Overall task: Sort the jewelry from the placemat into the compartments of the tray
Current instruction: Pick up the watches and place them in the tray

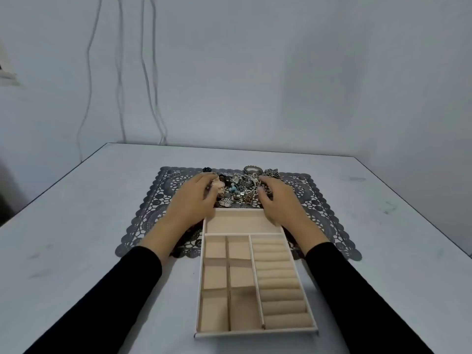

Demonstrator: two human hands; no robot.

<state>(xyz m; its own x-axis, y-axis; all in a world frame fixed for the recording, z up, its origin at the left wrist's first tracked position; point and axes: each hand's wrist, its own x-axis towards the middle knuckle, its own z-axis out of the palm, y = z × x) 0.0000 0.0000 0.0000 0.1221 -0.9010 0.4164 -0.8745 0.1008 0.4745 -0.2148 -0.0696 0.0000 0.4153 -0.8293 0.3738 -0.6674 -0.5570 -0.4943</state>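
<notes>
A tangled pile of jewelry [241, 186] lies at the far middle of the grey lace placemat [150, 208]: silver chains, bangles, blue beads and a rose-gold piece [217, 186]. The beige tray [255, 332] stands nearer to me, its far end on the placemat; it has a long far compartment, several small square ones on the left and a row of ring rolls on the right, all holding nothing. My left hand [192, 200] reaches the pile's left side, fingertips by the rose-gold piece. My right hand [279, 200] flanks the pile's right side, fingers loosely bent.
A white table [76, 226] carries everything; its right edge [419, 213] runs diagonally. Thin cables [150, 85] hang down the wall behind. A silver bangle [252, 170] and dark beads [207, 169] sit at the placemat's far edge.
</notes>
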